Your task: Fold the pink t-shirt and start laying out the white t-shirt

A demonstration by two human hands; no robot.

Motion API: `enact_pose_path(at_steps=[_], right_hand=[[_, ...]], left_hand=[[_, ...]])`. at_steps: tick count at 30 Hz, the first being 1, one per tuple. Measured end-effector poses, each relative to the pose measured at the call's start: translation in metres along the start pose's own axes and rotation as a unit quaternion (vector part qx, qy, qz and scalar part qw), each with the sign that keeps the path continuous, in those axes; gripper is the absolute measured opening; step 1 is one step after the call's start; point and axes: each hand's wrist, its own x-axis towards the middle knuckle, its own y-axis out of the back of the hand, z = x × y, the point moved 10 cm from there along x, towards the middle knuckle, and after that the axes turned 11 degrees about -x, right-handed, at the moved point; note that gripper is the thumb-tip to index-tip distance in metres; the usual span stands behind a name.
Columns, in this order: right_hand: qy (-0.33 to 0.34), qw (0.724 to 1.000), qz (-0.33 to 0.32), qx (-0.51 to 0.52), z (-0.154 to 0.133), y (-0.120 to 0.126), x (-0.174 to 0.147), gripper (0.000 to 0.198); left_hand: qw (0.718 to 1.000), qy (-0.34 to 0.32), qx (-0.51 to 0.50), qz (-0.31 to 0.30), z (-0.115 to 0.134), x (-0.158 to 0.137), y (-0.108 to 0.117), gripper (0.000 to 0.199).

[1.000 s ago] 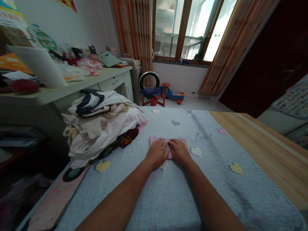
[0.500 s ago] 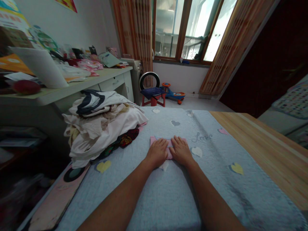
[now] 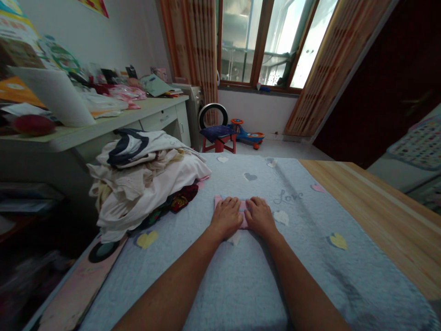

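Observation:
A small folded piece of pink cloth (image 3: 243,220) lies on the light blue quilted cover, partly hidden under both hands. My left hand (image 3: 225,215) rests palm down across its left half, fingers laid over the fabric and only slightly bent. At the right half, my right hand (image 3: 260,216) has its fingers curled onto the cloth, covering its right edge. The two thumbs are close together over the middle. What lies beneath the palms is hidden.
A heap of white and dark clothes (image 3: 148,179) sits left on the cover (image 3: 237,285). A pink flat board (image 3: 82,285) lies at the near left edge. Bare wood (image 3: 372,207) shows at right. Beyond are a cluttered desk (image 3: 151,112) and a red stool (image 3: 218,145).
The fingers of my right hand have drawn in from stretched out to curled over the right side of the pink cloth. My left hand has barely moved.

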Motion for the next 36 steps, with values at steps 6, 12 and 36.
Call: enact_pose_path(at_steps=[6, 12, 36], right_hand=[[0.004, 0.999, -0.030, -0.010, 0.002, -0.012, 0.000, 0.045], [-0.028, 0.999, 0.014, 0.013, 0.010, -0.002, -0.001, 0.051], [-0.018, 1.000, -0.008, 0.002, 0.016, -0.015, 0.000, 0.046]], left_hand=[[1.000, 0.024, -0.004, -0.019, -0.007, 0.000, -0.004, 0.054], [1.000, 0.023, 0.003, -0.010, -0.005, -0.001, -0.002, 0.053], [0.999, -0.036, -0.007, -0.037, 0.010, -0.001, -0.008, 0.057]])
